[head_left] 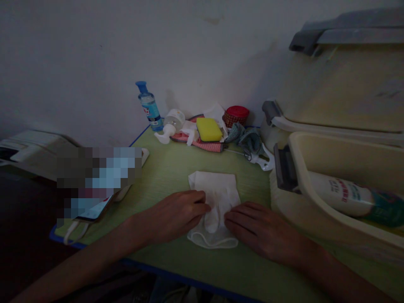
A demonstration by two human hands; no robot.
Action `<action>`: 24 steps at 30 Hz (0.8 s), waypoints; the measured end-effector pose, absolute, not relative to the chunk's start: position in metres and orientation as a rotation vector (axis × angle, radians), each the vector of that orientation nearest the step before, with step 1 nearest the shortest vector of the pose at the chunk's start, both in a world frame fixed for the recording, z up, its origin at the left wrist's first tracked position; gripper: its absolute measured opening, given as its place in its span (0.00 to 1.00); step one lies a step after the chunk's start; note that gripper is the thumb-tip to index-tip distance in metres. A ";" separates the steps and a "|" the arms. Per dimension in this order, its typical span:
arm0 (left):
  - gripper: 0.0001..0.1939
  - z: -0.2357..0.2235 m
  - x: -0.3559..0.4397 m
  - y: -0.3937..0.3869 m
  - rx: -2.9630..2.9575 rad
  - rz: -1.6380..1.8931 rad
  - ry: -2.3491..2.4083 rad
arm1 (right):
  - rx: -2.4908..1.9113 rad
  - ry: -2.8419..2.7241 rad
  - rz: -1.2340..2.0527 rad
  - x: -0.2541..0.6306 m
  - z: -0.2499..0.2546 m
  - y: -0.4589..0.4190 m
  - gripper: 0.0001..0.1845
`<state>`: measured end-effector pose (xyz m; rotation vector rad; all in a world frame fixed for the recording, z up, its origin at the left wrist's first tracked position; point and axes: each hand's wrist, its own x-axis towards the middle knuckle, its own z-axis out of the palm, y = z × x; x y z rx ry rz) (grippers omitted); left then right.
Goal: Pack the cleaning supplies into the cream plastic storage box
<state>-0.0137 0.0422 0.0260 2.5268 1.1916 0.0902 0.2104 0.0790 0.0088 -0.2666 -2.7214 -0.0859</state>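
A thin white disposable glove (221,185) lies folded on the green tabletop in front of me, its rolled cuff towards me and a finger of it showing in the middle. My left hand (179,212) reaches over its left side, fingers curled and closed on the material. At the right edge, my right hand (255,227) has its bent fingers pressed together on the glove; its thumb is hidden underneath.
Along the wall stand a blue bottle (150,107), a tipped pump bottle (172,124), a yellow sponge (208,129) on cloths, a red-lidded round container (236,114) and a white-handled brush (261,160). A phone (94,209) lies left; an open cream bin (299,155) holding a bottle (344,195) stands right.
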 end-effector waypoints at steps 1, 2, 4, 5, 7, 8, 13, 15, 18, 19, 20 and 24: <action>0.11 0.026 -0.013 0.043 2.533 0.087 1.189 | -0.259 -2.723 -0.088 0.210 0.009 0.079 0.24; 0.10 0.027 -0.012 0.044 2.541 0.082 1.188 | -0.252 -2.724 -0.088 0.210 0.010 0.080 0.24; 0.10 0.028 -0.010 0.046 2.569 0.059 1.188 | -0.247 -2.721 -0.072 0.210 0.011 0.080 0.24; 0.09 0.028 -0.008 0.048 2.582 0.041 1.191 | -0.261 -2.719 -0.056 0.210 0.011 0.079 0.24; 0.10 0.030 -0.005 0.051 2.598 0.013 1.197 | -0.320 -2.696 -0.007 0.211 0.011 0.078 0.24; 0.10 0.031 -0.004 0.052 2.601 0.006 1.198 | -0.352 -2.674 0.027 0.211 0.011 0.077 0.23; 0.09 0.027 -0.002 0.057 2.573 0.052 1.182 | -0.571 -2.560 0.330 0.214 0.008 0.074 0.19; 0.09 0.024 -0.004 0.058 2.549 0.096 1.172 | -0.618 -2.580 0.421 0.215 0.007 0.074 0.17; 0.08 0.019 -0.006 0.059 2.525 0.152 1.164 | -0.536 -2.679 0.348 0.214 0.009 0.074 0.19; 0.08 0.018 -0.007 0.059 2.521 0.166 1.161 | -0.497 -2.703 0.288 0.213 0.009 0.074 0.20; 0.09 0.017 -0.007 0.059 2.517 0.180 1.156 | -0.467 -2.717 0.231 0.212 0.010 0.074 0.21; 0.08 0.013 -0.008 0.060 2.514 0.235 1.151 | -0.410 -2.686 0.056 0.208 0.010 0.072 0.22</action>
